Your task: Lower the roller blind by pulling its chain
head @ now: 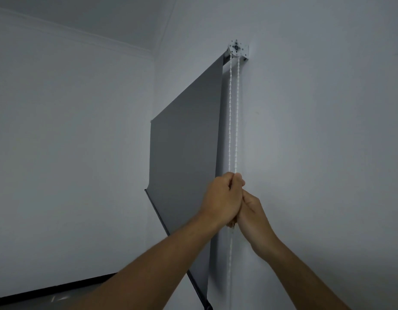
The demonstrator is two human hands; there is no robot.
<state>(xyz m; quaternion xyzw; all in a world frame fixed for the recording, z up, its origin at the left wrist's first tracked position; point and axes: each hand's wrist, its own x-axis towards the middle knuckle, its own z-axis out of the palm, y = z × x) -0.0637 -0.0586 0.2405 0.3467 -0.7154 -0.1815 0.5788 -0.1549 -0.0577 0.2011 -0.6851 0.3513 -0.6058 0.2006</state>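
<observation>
A pale wall [70, 142] fills the left side, with a dark edge [54, 287] running along its foot at the lower left. To its right hangs the grey roller blind [184, 139], seen at a steep angle against the adjoining wall, its fabric let down a good way and ending in a dark bottom bar [162, 222] that slants toward the lower edge of the view. The left hand [222, 198] reaches up from the lower left on a bare forearm, its fingers curled round the white bead chain [233, 113], gripping it just where the two strands come together. The chain runs up as two nearly parallel strands to the white bracket [237, 50] fixed high on the wall beside the blind's top corner, and a single strand shows again below the hands, hanging straight down beside the blind's edge. The right hand [251, 211] sits just under and against the left one, thumb side up, closed round the same chain, its forearm coming in from the lower right.
</observation>
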